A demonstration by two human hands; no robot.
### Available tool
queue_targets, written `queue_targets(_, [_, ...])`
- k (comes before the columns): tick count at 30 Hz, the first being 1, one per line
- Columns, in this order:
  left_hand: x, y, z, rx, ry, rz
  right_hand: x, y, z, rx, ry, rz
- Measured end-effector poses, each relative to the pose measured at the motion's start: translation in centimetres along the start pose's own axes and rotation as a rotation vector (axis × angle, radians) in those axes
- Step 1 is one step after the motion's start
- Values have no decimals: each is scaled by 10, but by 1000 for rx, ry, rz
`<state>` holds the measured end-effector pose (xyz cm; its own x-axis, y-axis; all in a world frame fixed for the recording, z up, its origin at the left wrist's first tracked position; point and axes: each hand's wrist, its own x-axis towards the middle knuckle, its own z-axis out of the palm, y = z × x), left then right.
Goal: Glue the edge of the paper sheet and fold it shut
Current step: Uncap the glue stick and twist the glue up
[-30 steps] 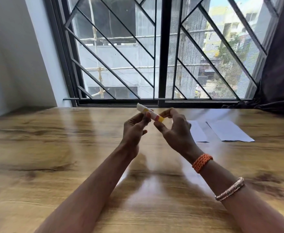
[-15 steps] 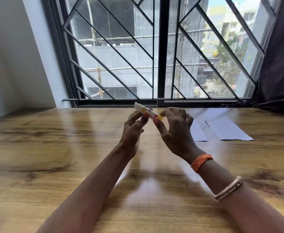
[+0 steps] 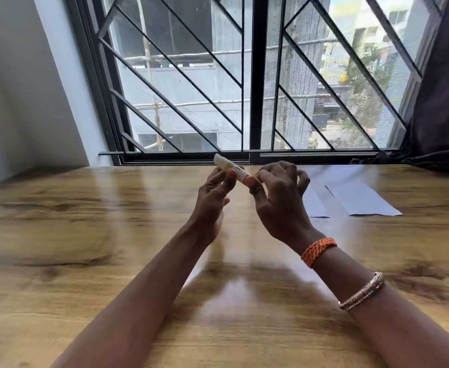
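A small white glue tube (image 3: 228,167) with yellow and red markings is held up above the wooden table (image 3: 85,235), tilted with its flat end toward the window. My left hand (image 3: 212,200) pinches the tube's middle between thumb and fingers. My right hand (image 3: 279,203) grips the tube's near end, and its fingers hide the cap. A white paper sheet (image 3: 361,199) lies flat on the table to the right of my hands. A second white piece (image 3: 313,205) lies beside it, partly hidden behind my right hand.
A barred window (image 3: 250,88) runs along the table's far edge. A dark curtain (image 3: 446,102) hangs at the far right and a white wall stands at the left. An orange band and a metal bracelet sit on my right wrist.
My right hand's fingers have closed further over the tube's near end, now hiding its yellow tip. The tube and my left hand have stayed almost in place.
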<state>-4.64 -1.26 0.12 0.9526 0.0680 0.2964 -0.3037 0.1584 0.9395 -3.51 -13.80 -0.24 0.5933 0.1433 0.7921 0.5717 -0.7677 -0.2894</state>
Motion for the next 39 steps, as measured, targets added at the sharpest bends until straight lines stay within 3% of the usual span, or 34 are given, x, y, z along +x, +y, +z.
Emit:
queue_targets(8, [-1, 0, -2, -25, 63, -42, 0, -6, -11, -119, 73, -202])
queue_targets(14, [0, 0, -1, -36, 57, -62, 0, -5, -11, -44, 59, -185])
queue_targets(16, [0, 0, -3, -48, 38, -60, 1, -8, -10, 144, 12, -63])
queue_targets(21, [2, 2, -5, -70, 30, -36, 7, -16, -20, 988, -227, 469])
queue_targets(24, [2, 2, -5, -50, 69, -42, 5, -20, -21, 1153, -294, 661])
queue_targets(27, [0, 4, -5, -42, 112, -54, 2, -22, -15, 958, -237, 556])
queue_targets(30, [1, 6, -4, -39, 149, -67, -5, -16, -7, 304, -30, 121])
queue_targets(32, [-1, 7, -2, -34, 164, -88, -7, -15, -9, 12, 70, -83])
queue_targets(39, [-1, 10, 2, -67, 134, -180, -5, -15, -16, -231, 194, -332])
